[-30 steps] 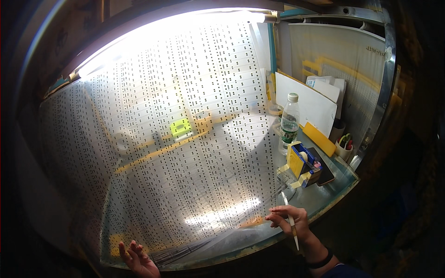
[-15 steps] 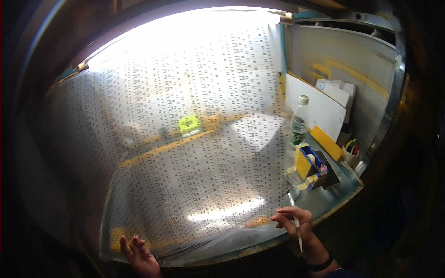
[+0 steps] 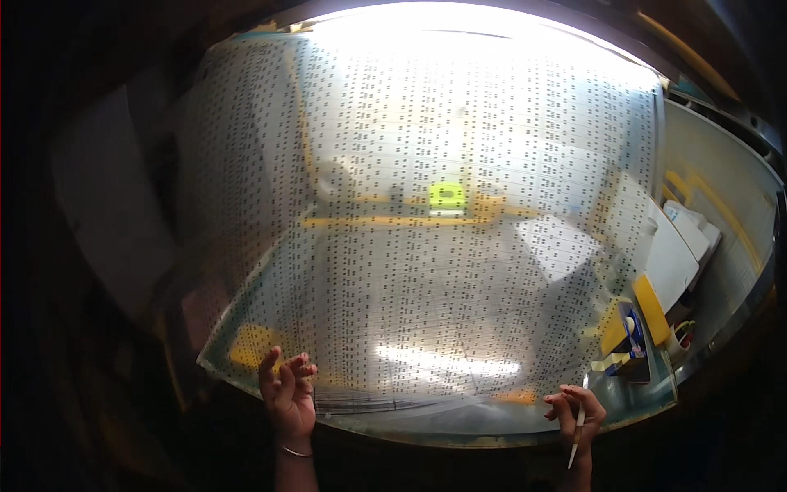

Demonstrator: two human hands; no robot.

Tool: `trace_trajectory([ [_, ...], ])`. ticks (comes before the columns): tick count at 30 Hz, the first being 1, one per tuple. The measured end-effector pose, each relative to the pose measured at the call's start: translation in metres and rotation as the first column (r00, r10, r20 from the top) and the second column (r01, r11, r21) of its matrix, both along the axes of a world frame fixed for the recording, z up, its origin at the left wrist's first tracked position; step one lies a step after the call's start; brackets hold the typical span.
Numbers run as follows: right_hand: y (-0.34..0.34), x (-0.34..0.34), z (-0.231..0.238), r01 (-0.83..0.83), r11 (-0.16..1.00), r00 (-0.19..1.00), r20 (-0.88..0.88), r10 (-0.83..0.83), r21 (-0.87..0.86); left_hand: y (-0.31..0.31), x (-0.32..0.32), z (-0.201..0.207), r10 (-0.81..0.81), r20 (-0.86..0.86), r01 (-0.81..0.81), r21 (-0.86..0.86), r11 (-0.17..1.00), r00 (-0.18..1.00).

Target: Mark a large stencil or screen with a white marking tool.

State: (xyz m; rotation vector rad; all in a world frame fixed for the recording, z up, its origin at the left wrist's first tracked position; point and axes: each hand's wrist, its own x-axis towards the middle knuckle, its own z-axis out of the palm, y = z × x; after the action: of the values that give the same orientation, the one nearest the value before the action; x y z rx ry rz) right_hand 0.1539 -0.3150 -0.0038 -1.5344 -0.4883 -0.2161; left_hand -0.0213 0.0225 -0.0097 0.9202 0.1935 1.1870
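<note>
A large clear plastic sheet [image 3: 426, 295], printed with rows of small dark marks, spans the view from the bright lamp down to the bench's front. Its lower left part meets my left hand [image 3: 291, 402], whose curled fingers seem to pinch the film edge. At the front right, my right hand [image 3: 580, 410] has a slim pale pen-like tool [image 3: 575, 447] between its fingers, its tapered end pointing down. Those fingertips close near the sheet's lower right edge; the exact contact is too fine to see. Through the film the bench shows blurred.
A blue and yellow tape dispenser [image 3: 630, 336] stands at the right, beside a yellow strip [image 3: 650, 310] and a cup of tools [image 3: 679, 340]. White boards [image 3: 674, 258] lean behind. A lime-green object [image 3: 447, 197] shows through the film. The lamp [image 3: 459, 20] glares at the back.
My view has turned left, so the bench shifts right in the picture. Both hands now appear higher and further right, and the sheet covers part of the tape dispenser.
</note>
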Motion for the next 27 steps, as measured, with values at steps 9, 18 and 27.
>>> trace_trajectory([
  [9, 0.0008, -0.0018, -0.0001, 0.043, 0.997, 0.999, 0.023, -0.041, -0.059, -0.0012, -0.0008, 0.0038, -0.022, 0.0, 0.022, -0.009, 1.0, 1.0],
  [18, 0.0026, -0.0039, 0.0051, 0.035, 0.998, 0.999, -0.018, -0.036, -0.057, 0.003, -0.001, -0.0002, -0.031, 0.03, 0.03, 0.022, 0.999, 0.999],
  [27, 0.0027, -0.0039, 0.0036, 0.037, 0.996, 0.999, 0.014, -0.036, -0.075, 0.0025, -0.0005, 0.0, -0.029, 0.05, 0.026, 0.047, 0.999, 0.998],
])
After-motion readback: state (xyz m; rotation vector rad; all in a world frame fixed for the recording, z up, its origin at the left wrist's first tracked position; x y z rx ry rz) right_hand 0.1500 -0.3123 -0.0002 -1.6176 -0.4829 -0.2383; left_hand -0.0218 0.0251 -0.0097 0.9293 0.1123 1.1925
